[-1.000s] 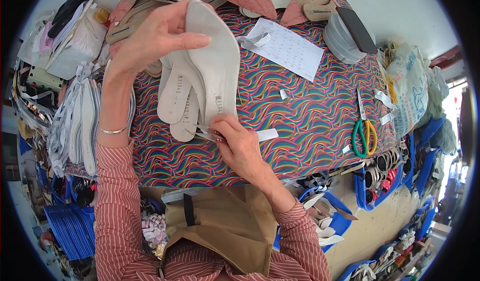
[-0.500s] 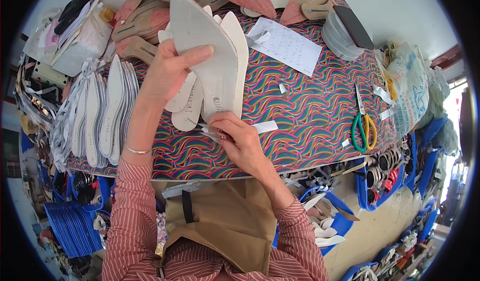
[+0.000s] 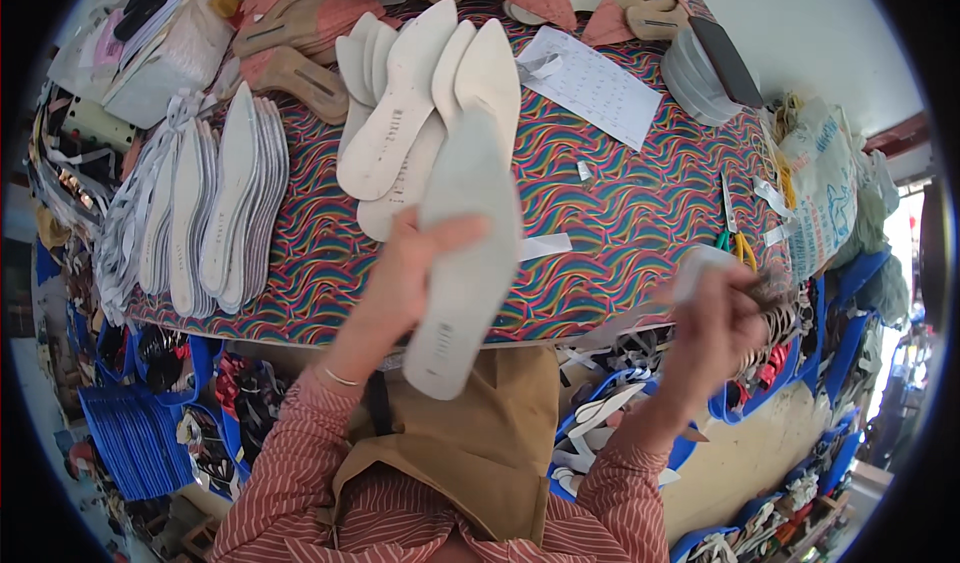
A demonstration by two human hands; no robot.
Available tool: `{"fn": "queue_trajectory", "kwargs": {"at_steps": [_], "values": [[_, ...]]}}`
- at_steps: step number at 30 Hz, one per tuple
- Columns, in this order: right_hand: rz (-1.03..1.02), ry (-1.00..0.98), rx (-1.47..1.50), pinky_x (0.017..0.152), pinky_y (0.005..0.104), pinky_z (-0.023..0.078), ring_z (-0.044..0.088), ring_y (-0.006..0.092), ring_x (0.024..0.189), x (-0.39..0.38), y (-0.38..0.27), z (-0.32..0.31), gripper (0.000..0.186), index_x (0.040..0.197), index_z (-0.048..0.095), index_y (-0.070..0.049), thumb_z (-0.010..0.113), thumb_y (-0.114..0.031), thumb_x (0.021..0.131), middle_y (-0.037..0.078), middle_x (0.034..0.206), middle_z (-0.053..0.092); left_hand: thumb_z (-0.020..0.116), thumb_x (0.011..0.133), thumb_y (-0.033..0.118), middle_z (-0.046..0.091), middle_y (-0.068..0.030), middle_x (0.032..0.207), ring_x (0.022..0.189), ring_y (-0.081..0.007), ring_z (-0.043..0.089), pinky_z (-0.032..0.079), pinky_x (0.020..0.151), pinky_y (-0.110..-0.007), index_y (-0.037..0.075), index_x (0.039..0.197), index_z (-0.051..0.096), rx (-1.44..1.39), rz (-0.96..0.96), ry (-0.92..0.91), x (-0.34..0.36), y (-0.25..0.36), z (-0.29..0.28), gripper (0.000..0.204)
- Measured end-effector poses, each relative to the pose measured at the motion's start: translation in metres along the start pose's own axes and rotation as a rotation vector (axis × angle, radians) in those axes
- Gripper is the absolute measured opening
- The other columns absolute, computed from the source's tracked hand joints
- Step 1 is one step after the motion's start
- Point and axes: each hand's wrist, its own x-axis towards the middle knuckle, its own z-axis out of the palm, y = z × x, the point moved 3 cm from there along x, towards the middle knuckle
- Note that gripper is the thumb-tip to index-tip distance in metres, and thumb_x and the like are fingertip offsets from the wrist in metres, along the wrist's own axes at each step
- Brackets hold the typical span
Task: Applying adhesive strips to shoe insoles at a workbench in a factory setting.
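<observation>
My left hand point(image 3: 405, 278) grips a pale grey-white insole point(image 3: 468, 263), thumb across its face and the other fingers behind it. Its pointed end leans toward the far side, and its rounded heel hangs over the table's near edge. Off to the right, my right hand point(image 3: 715, 323) is smeared by motion, with a small whitish scrap point(image 3: 700, 271) at its fingertips. Just beyond that hand lie scissors point(image 3: 732, 225), their green and yellow handles partly hidden. Several white insoles point(image 3: 400, 113) overlap on the patterned table behind the held one.
Stacked insoles point(image 3: 232, 213) stand at the left, beside hanging grey strips point(image 3: 125, 223). Brown and pink shoe pieces point(image 3: 310, 28) pile up along the back. A printed sheet point(image 3: 590, 88), a clear round tub point(image 3: 695, 78) and a white bag point(image 3: 825, 183) are at the right. Blue bins point(image 3: 685, 453) stand below.
My left hand has brought the insole down toward me, uncovering the insoles behind it. My right hand has left the insole's heel and swung right, over to the scissors.
</observation>
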Motion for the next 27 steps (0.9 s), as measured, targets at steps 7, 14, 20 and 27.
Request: {"fn": "queue_trajectory", "kwargs": {"at_steps": [7, 14, 20, 27], "values": [[0.103, -0.486, 0.209, 0.050, 0.0174, 0.032, 0.042, 0.0030, 0.056, -0.033, 0.032, 0.066, 0.013, 0.098, 0.070, 0.001, 0.068, -0.008, 0.088, -0.004, 0.069, 0.058, 0.068, 0.082, 0.004, 0.071, -0.0119, 0.082, 0.058, -0.0119, 0.062, 0.049, 0.050, -0.022, -0.006, 0.102, 0.068, 0.053, -0.045, -0.222, -0.015, -0.022, 0.002, 0.022], [-0.104, -0.638, 0.101, 0.056, 0.0218, 0.031, 0.037, 0.0088, 0.063, -0.037, 0.032, 0.075, 0.009, 0.094, 0.067, 0.002, 0.061, 0.001, 0.088, -0.001, 0.075, 0.055, 0.069, 0.082, 0.004, 0.071, -0.0113, 0.077, 0.055, -0.0106, 0.062, 0.047, 0.047, -0.020, -0.005, 0.096, 0.070, 0.098, 0.053, -0.244, -0.023, -0.018, -0.001, 0.016], [-0.146, -0.679, 0.152, 0.060, 0.0224, 0.033, 0.042, 0.0107, 0.068, -0.038, 0.029, 0.075, 0.010, 0.094, 0.066, 0.004, 0.059, 0.004, 0.088, 0.003, 0.079, 0.056, 0.069, 0.082, 0.004, 0.071, -0.0116, 0.078, 0.056, -0.0107, 0.062, 0.047, 0.048, -0.019, -0.005, 0.098, 0.069, 0.121, 0.026, -0.265, -0.025, -0.016, -0.002, 0.019], [-0.030, -0.771, 0.220, 0.059, 0.0216, 0.035, 0.044, 0.0104, 0.065, -0.032, 0.028, 0.069, 0.010, 0.093, 0.067, 0.004, 0.060, 0.004, 0.086, 0.004, 0.079, 0.059, 0.070, 0.081, 0.004, 0.071, -0.0119, 0.080, 0.057, -0.0110, 0.063, 0.048, 0.050, -0.019, -0.005, 0.100, 0.069, 0.106, 0.019, -0.259, -0.026, -0.017, -0.003, 0.021]]}}
